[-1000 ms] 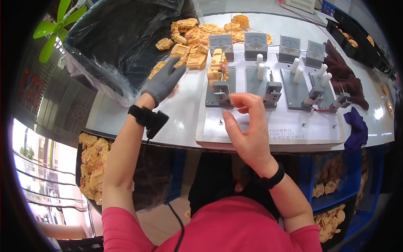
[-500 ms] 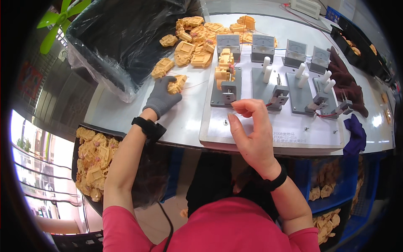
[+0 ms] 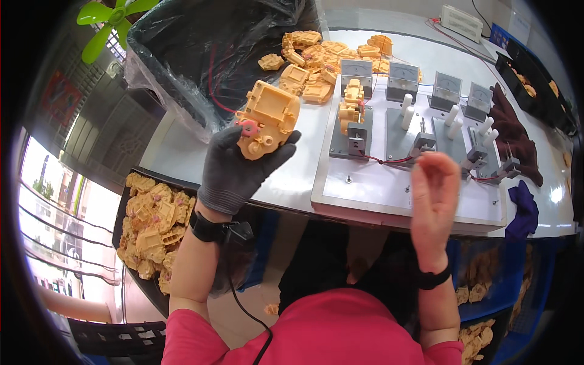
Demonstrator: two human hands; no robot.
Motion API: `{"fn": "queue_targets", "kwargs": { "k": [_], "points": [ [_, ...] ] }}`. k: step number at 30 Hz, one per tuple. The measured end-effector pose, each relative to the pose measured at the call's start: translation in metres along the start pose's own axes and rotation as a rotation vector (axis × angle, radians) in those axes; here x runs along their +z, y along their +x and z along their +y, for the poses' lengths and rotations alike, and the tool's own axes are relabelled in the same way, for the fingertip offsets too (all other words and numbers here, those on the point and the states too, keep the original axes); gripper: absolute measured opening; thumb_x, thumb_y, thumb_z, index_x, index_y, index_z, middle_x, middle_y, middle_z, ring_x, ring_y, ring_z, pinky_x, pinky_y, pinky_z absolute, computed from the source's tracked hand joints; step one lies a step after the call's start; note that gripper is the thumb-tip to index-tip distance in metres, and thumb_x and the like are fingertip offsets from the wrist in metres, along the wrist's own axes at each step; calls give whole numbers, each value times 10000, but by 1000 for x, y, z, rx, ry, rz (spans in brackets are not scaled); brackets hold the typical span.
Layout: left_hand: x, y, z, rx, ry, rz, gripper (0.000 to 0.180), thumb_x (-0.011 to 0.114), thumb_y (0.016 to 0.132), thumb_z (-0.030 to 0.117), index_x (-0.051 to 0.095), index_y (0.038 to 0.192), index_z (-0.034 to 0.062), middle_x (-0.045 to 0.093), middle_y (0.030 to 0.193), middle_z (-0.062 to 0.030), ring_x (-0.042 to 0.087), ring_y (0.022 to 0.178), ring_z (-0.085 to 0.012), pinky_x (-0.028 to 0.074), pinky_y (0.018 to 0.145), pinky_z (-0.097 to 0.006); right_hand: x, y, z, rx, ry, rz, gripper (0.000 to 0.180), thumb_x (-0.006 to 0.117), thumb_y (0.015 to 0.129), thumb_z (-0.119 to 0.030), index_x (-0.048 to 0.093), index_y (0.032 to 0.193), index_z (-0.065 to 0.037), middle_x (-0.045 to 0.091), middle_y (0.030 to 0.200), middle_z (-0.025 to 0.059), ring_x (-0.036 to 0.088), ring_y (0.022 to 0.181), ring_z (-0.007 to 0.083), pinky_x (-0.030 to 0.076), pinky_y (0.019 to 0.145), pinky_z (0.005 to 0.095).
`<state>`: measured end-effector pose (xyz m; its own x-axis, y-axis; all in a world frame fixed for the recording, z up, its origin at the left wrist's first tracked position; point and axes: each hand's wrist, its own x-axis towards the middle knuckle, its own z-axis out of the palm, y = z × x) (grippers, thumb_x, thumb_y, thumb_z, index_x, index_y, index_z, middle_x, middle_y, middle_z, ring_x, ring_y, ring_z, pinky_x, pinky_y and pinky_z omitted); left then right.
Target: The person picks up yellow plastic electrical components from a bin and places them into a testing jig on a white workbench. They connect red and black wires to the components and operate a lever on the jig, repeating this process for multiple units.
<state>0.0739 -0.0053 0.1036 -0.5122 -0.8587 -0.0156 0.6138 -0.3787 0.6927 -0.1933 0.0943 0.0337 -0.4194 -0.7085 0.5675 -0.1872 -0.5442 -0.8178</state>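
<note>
The gloved left hand [image 3: 240,167] grips a yellow housing [image 3: 267,126] left of centre, lifted above the table [image 3: 182,152]. The bare right hand [image 3: 433,188] hovers empty, fingers loosely curled, over the fixture board [image 3: 395,188]. Judged step: bringing the housing toward a fixture; next calls for careful seating.

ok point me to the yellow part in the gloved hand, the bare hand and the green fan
yellow plastic part [image 3: 268,120], head view, on its flat boxy face
left hand [image 3: 238,170], head view, on the grey glove's palm
right hand [image 3: 433,188], head view, on the back of the hand
green fan [image 3: 111,18], head view, on its hub
</note>
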Motion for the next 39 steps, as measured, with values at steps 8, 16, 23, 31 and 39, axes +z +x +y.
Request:
{"fn": "queue_targets", "kwargs": {
  "k": [8, 16, 23, 31, 39],
  "points": [
    [23, 11, -12, -51, -36, 19, 557, 585, 943, 282, 404, 1381, -9, 507, 1336, -209, 513, 1241, -312, 506, 991, -423, -20, 12, 7, 129, -218, 2, 347, 617, 927, -59, 534, 1264, -56, 536, 1115, 57, 525, 967, 137, 464, 828, 276],
    [14, 30, -2, -218, -273, -10, 415, 531, 993, 333, 500, 1256, 13, 608, 1075, -117, 649, 893, -160, 561, 648, -254, -22, 11, 11, 112, -233, -9, 348, 635, 909, -57, 561, 1250, -59, 556, 1044, 60, 543, 881, 124, 466, 807, 278],
    [16, 36, 3, -279, -284, 10, 418, 511, 1002, 372, 518, 1268, 50, 640, 977, -94, 676, 791, -142, 546, 529, -220, -21, 11, 9, 108, -241, -14, 355, 645, 901, -64, 567, 1247, -67, 578, 994, 48, 553, 840, 127, 466, 772, 282],
    [15, 45, -1, -261, -139, -8, 423, 530, 990, 404, 544, 1237, 60, 643, 948, -91, 675, 745, -134, 533, 502, -203, -22, 10, 7, 100, -226, -18, 357, 647, 896, -61, 571, 1244, -73, 603, 983, 38, 563, 854, 129, 456, 758, 280],
    [22, 56, -3, -235, 67, 69, 433, 579, 961, 429, 561, 1215, 79, 640, 895, -83, 651, 693, -119, 499, 473, -187, -24, 10, 8, 88, -208, -27, 343, 657, 887, -69, 582, 1223, -71, 614, 992, 40, 568, 886, 140, 453, 769, 286]
  ]
}}
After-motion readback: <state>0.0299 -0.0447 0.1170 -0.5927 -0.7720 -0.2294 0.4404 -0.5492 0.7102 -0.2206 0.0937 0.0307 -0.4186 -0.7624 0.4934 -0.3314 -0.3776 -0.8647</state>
